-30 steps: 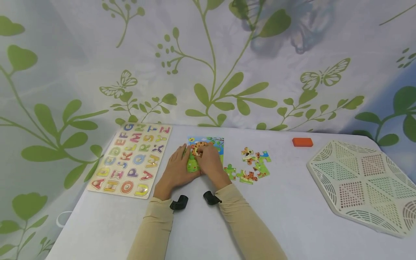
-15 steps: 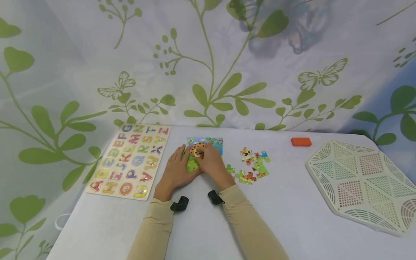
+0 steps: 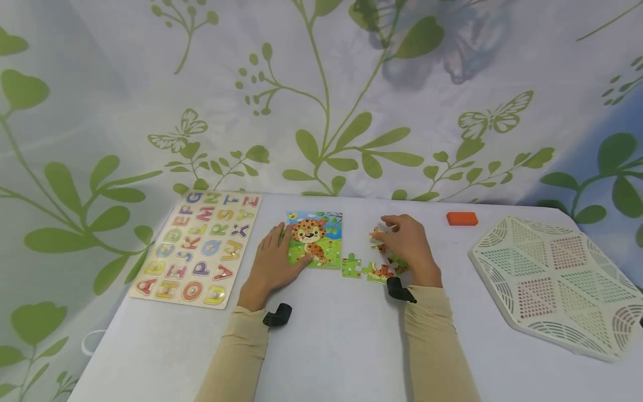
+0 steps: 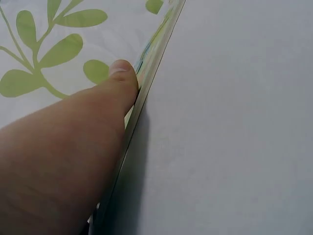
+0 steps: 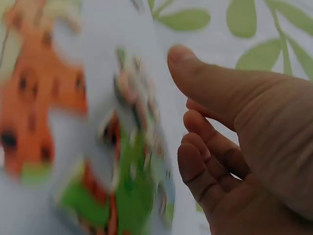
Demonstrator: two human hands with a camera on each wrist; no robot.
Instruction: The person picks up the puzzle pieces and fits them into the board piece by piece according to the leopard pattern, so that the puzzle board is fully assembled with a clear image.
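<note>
A cartoon leopard picture puzzle (image 3: 329, 254) lies flat on the white table in the head view. My left hand (image 3: 273, 262) rests on its left side with the thumb along its lower part; the thumb (image 4: 115, 88) lies against the puzzle's edge in the left wrist view. Over the loose puzzle pieces to the right hovers my right hand (image 3: 409, 245), fingers gently bent, covering some of them. Its thumb and fingers stand apart with nothing between them in the right wrist view, beside blurred green and orange puzzle pieces (image 5: 129, 171). A green puzzle piece (image 3: 351, 267) lies nearest the picture.
A wooden alphabet board (image 3: 201, 245) lies at the left. An orange block (image 3: 462, 218) sits toward the back right. The large white lattice board (image 3: 494, 296) takes up the table's right side. A leaf-patterned cloth (image 3: 321, 111) hangs behind the table.
My right hand has left the leopard picture and moved right over the loose pieces, uncovering the leopard's head and body. The left hand has stayed on the puzzle.
</note>
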